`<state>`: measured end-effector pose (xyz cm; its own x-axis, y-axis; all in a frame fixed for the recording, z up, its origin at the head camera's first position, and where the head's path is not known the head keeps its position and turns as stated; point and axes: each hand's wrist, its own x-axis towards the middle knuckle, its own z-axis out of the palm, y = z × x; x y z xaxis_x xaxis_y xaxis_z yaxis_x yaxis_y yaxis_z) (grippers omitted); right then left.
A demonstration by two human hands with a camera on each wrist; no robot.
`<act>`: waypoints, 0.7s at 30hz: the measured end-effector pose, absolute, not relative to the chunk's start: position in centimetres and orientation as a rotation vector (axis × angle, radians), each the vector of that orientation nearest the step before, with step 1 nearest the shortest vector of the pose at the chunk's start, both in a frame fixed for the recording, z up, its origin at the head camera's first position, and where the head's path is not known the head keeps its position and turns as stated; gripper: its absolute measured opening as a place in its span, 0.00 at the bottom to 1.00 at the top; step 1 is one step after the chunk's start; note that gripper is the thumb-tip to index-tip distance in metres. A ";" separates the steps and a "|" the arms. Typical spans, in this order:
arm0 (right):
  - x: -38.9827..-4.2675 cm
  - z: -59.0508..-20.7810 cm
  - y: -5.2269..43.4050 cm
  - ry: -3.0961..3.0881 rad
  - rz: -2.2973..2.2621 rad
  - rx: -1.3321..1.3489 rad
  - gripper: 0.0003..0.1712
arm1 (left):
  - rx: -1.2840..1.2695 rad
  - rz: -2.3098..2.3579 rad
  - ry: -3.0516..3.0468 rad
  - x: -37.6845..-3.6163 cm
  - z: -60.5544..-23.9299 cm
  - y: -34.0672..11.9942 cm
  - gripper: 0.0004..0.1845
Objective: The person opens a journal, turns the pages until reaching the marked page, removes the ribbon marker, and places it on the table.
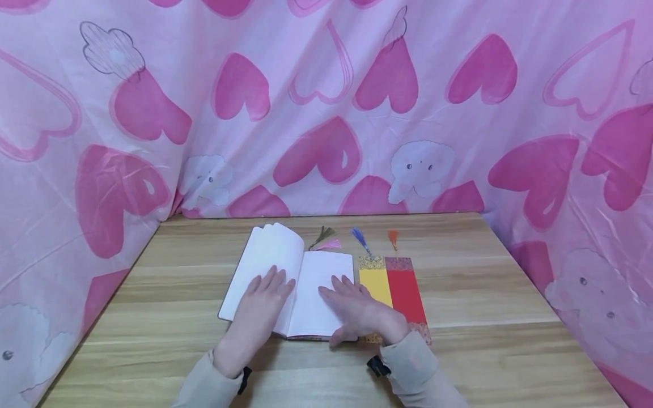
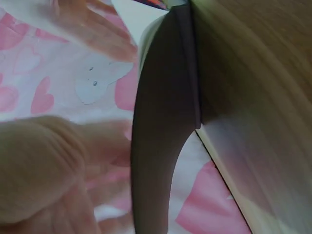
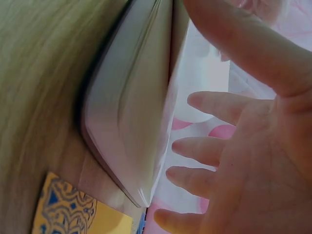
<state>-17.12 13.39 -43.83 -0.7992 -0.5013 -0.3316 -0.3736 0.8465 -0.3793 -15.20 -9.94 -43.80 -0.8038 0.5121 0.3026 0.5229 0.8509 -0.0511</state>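
Observation:
An open notebook (image 1: 313, 317) with blank white pages lies in front of me, its left side raised and its upper left pages curling. My left hand (image 1: 265, 300) rests on the left page, fingers straight. Over the right page my right hand (image 1: 352, 306) is spread, palm down and holding nothing. The right wrist view shows that hand (image 3: 258, 156) with fingers apart, just off the page surface. In the left wrist view, the notebook's dark cover (image 2: 161, 126) stands bent up from the table beside my left hand (image 2: 44, 170).
A yellow bookmark (image 1: 374, 280) with a blue tassel (image 1: 360, 240) and a red bookmark (image 1: 406, 294) with an orange tassel (image 1: 393, 238) lie right of the notebook. Behind it show an olive tassel (image 1: 322, 234) and a pink tassel (image 1: 329, 244). A pink curtain (image 1: 316, 141) encloses the wooden table (image 1: 490, 317).

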 end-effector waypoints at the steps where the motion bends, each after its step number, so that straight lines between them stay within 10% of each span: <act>1: -17.1 -43.8 13.4 2.598 -0.417 -0.643 0.61 | -0.842 -0.045 -2.735 -15.3 -43.9 -9.9 0.24; 21: -17.1 -43.4 14.1 2.584 -0.535 -0.626 0.38 | -0.982 -0.084 -2.702 -15.0 -44.5 -9.5 0.17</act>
<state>-17.13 14.07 -43.35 -0.8075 -0.5019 -0.3100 -0.3374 0.8240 -0.4552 -15.05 -9.54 -44.54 -0.7360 0.6227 0.2656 0.6379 0.7693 -0.0358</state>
